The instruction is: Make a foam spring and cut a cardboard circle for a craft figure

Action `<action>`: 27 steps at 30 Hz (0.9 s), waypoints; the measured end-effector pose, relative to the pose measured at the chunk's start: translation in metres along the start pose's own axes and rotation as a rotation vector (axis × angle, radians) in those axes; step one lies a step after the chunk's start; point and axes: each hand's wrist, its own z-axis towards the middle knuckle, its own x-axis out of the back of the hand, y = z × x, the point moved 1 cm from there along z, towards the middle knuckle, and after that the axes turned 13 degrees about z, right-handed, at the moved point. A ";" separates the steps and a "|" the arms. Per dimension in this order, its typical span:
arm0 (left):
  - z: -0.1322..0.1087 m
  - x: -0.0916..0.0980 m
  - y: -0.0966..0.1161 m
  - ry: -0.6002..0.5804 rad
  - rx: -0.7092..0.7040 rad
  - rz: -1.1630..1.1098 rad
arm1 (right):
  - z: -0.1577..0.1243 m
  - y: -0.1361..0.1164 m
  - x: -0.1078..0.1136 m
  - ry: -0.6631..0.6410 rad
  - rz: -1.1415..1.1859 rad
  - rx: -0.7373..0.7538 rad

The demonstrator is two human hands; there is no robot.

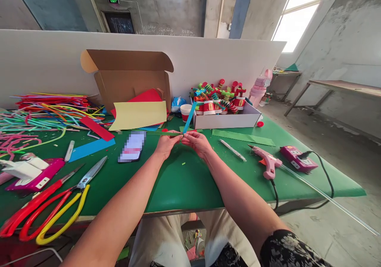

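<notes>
Over the middle of the green table [178, 191], my two hands meet with fingertips pinched close together. My left hand [167, 144] grips a narrow green paper strip [151, 133] that runs out to the left. A blue paper strip [189, 118] rises from the pinched fingers of my right hand [197, 143], leaning up and to the right. The strips come together at the fingertips; how they are joined there is hidden. To the left lies a phone [131, 147] with a blurred screen, and a white pen [233, 150] rests to the right of my right hand.
Behind my hands stand a white box [228, 120] of paper-cup figures and an open cardboard box [131, 85] with coloured sheets. A pink glue gun [269, 161] lies right, its cord trailing. Scissors [89, 175] and coloured pipe cleaners [53, 110] are left.
</notes>
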 end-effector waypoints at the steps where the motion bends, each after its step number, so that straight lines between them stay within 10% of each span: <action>1: 0.000 0.000 0.000 0.005 -0.010 0.023 | 0.000 0.000 0.000 0.007 0.001 -0.006; 27: 0.002 0.001 -0.002 -0.034 0.051 0.017 | -0.001 0.001 -0.001 -0.009 -0.094 0.078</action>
